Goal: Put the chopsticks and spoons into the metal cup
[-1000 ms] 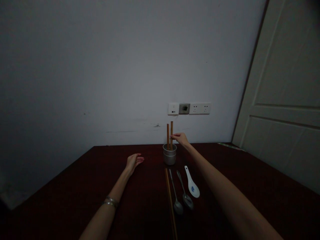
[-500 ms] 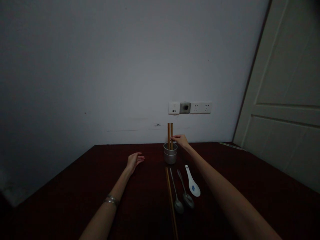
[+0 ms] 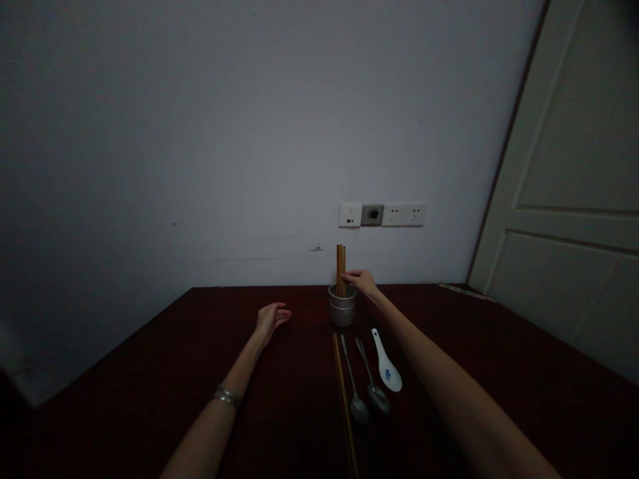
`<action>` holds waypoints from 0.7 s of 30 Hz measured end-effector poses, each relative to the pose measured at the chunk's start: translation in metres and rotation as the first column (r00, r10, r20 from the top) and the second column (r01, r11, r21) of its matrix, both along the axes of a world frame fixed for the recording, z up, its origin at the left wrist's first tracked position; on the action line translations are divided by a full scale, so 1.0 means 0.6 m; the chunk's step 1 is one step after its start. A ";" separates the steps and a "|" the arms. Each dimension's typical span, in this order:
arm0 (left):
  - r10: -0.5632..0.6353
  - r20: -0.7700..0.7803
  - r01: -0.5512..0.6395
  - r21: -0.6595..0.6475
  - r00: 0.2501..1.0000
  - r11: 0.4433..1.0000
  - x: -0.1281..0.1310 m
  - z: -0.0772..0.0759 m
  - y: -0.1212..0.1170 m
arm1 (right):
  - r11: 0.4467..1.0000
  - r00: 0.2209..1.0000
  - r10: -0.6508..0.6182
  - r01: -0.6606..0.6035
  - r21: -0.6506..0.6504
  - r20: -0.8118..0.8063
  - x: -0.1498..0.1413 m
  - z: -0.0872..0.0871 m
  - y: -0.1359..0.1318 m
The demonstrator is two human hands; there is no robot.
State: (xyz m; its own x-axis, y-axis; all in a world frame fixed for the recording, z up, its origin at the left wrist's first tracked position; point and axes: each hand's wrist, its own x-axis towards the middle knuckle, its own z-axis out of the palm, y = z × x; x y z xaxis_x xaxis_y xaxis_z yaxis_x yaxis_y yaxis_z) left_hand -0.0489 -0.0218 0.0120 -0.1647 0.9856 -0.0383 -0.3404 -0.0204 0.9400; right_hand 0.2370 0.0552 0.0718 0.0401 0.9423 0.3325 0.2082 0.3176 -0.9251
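Note:
Several wooden chopsticks [image 3: 340,263] stand upright in a grey metal cup [image 3: 342,314] near the back of the table. The fingers of my right hand [image 3: 361,281] pinch the chopsticks on the right side, just over the cup's rim. My left hand [image 3: 272,320] rests on its side on the table, left of the cup, fingers apart and holding nothing. In front of the cup lie more chopsticks [image 3: 343,399], a thin metal spoon [image 3: 358,407], a second metal spoon [image 3: 378,399] and a white ceramic spoon [image 3: 388,372] with a blue mark.
The dark red table [image 3: 164,379] meets a pale wall [image 3: 200,133] at the back. Sockets and a switch [image 3: 382,215] are set in the wall above the cup. A panelled door [image 3: 569,199] stands on the right.
In the cup, the gap between the standing chopsticks has closed, and they now stand close together. My right hand keeps its pinch; my left hand stays put. The view shifted slightly.

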 end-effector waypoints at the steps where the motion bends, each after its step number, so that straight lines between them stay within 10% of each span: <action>1: -0.002 0.002 0.002 0.005 1.000 1.000 0.000 0.000 0.000 | 1.000 1.000 -0.001 0.001 0.002 0.005 0.000 -0.001 0.000; 21: -0.004 -0.010 0.004 0.012 1.000 1.000 -0.002 -0.006 0.005 | 1.000 1.000 0.007 -0.007 -0.003 0.017 0.006 -0.012 -0.009</action>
State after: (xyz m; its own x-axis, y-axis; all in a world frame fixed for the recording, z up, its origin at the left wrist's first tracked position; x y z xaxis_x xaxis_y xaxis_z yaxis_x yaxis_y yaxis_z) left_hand -0.0503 -0.0189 0.0085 -0.1607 0.9867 -0.0251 -0.3313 -0.0300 0.9431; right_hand 0.2407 0.0500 0.0644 0.0280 0.9436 0.3300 0.2215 0.3161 -0.9225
